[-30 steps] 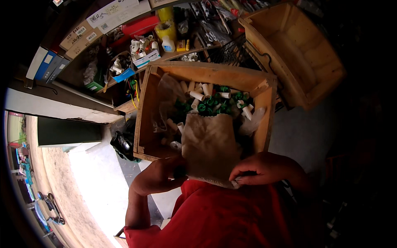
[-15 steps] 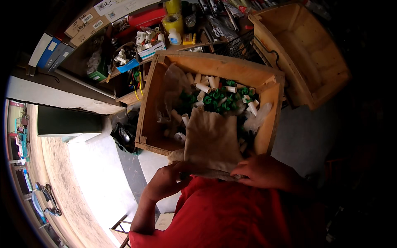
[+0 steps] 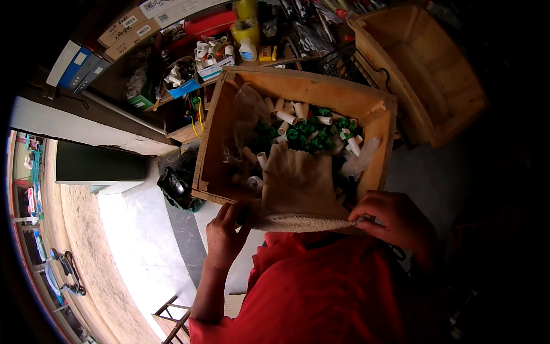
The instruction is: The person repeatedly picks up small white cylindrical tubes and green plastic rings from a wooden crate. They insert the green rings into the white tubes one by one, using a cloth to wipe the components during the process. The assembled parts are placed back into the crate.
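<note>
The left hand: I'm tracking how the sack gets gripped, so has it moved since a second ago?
Yes. The left hand slid right along the wooden crate's near edge, onto the beige sack's corner.

Daylight glares off the floor [image 3: 137, 241] at lower left. The right side lies dim. Fisheye bends the edges, black at the rim.

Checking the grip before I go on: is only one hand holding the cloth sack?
No, the left hand and right hand each grip a corner of the sack.
</note>
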Demonstrator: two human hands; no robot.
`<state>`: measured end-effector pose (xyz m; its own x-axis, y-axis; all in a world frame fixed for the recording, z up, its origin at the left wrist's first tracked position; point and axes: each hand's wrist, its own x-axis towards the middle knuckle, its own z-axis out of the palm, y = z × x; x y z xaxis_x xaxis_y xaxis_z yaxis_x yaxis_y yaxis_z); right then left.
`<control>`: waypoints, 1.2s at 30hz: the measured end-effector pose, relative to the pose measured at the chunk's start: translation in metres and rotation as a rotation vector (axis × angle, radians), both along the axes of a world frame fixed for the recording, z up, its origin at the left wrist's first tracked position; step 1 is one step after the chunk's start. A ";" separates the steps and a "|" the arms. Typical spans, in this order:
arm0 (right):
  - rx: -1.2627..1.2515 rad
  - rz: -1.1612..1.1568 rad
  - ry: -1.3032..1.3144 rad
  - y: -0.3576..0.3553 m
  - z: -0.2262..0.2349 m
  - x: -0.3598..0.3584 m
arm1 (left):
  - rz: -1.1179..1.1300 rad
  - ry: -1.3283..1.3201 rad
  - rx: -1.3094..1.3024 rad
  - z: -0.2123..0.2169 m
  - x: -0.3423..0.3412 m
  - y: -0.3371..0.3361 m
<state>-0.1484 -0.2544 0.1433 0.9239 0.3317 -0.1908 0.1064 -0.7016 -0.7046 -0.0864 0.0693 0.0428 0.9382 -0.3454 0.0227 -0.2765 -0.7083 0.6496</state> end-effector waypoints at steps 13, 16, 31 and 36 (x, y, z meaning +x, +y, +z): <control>-0.023 -0.197 -0.287 -0.012 -0.003 0.001 | -0.165 -0.006 -0.079 0.004 0.006 -0.001; 0.001 -0.229 -0.295 -0.012 -0.005 -0.001 | -0.215 -0.063 -0.008 0.003 0.005 -0.003; 0.171 -0.363 -0.275 -0.011 -0.014 0.004 | -0.248 0.084 -0.217 0.013 0.013 0.007; 0.390 -0.427 -0.298 -0.028 -0.015 0.001 | -0.538 0.491 -0.570 0.063 0.021 0.019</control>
